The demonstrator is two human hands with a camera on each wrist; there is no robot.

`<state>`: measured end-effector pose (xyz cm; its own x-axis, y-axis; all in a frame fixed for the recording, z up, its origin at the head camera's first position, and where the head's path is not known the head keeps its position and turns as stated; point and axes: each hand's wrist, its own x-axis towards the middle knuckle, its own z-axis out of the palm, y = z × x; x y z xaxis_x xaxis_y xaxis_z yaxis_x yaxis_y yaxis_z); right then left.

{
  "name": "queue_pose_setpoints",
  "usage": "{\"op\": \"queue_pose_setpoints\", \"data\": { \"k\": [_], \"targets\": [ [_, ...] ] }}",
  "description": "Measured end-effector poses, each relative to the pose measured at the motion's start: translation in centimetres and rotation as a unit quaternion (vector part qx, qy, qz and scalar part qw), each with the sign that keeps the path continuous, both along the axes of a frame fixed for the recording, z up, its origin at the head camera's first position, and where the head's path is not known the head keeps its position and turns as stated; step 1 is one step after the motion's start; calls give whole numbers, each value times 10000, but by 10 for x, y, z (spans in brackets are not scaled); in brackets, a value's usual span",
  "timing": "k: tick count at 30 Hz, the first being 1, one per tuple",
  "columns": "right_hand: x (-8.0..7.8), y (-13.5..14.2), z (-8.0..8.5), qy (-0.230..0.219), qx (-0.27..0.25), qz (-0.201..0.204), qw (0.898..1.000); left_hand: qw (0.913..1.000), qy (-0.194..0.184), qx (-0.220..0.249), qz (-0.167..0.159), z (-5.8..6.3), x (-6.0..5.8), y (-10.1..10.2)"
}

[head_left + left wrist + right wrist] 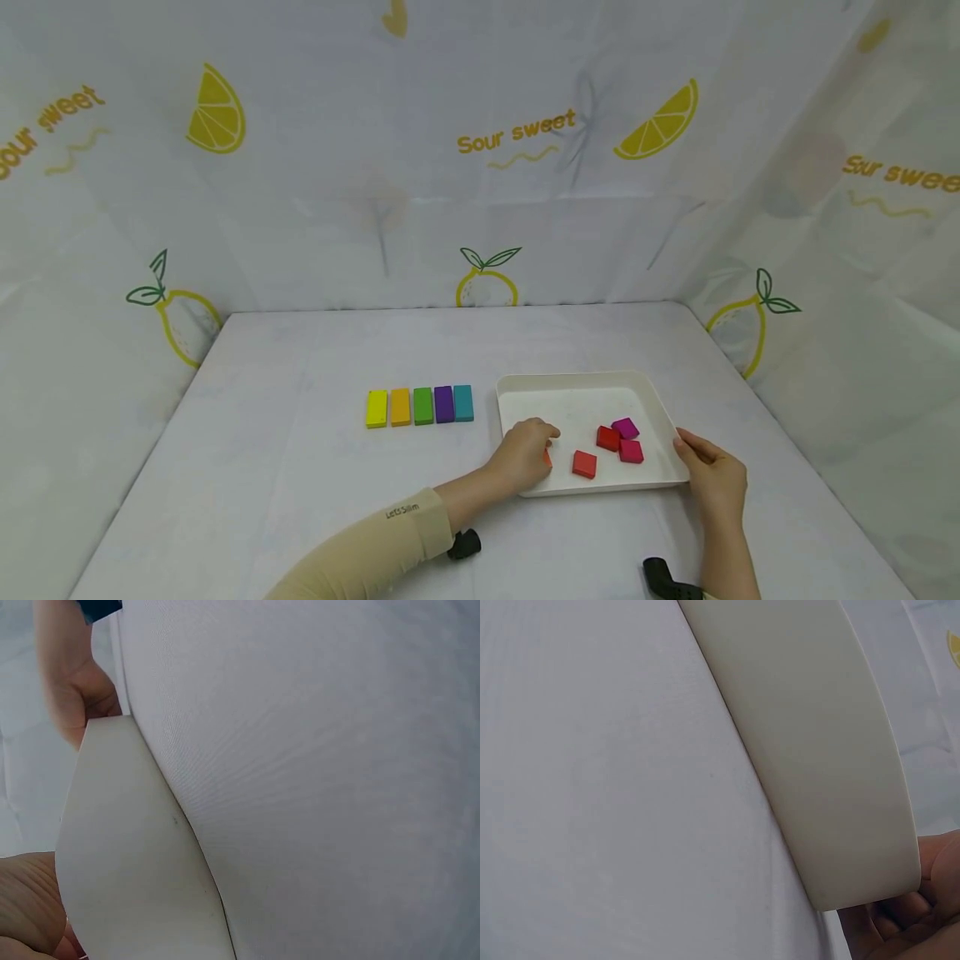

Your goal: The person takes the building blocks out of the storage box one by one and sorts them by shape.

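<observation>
Inside the white tray [562, 392], my left hand [525, 454] reaches over the front left part, its fingers at an orange block [547, 459] that they mostly hide. A red-orange block [584, 464] lies just right of that hand. Farther right, a red block [607, 438], a magenta block [626, 428] and a pink block [631, 452] lie close together. My right hand [711, 475] grips the tray's right side, thumb at the rim. In the right wrist view its fingers curl at the end of the tray wall [817, 750]. The left wrist view hides the left fingertips.
Left of the tray, a yellow block [377, 409], an orange-yellow block [401, 407], a green block [423, 406], a purple block [444, 404] and a blue block [463, 403] stand in a row on the white table [300, 483]. Lemon-printed cloth [337, 167] encloses the table.
</observation>
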<state>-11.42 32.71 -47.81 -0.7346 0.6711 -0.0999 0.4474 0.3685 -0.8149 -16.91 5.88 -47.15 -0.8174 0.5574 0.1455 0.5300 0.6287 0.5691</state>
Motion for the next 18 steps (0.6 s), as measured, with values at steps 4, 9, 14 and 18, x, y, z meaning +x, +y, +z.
{"op": "queue_pose_setpoints", "data": {
  "k": [4,9,14,18],
  "targets": [
    [-1,-1,0,-86,29,-18,10000,9997,134,-193,-17,-1,0,0],
    [-1,-2,1,-149,78,-14,9999,9999,-120,111,-23,-2,0,0],
    [-1,-1,1,-152,51,5,9999,9957,-562,731,47,2,-1,-3],
    [-1,-1,1,-157,53,-2,9999,9934,-509,1026,4,6,-3,-9]
  ]
}}
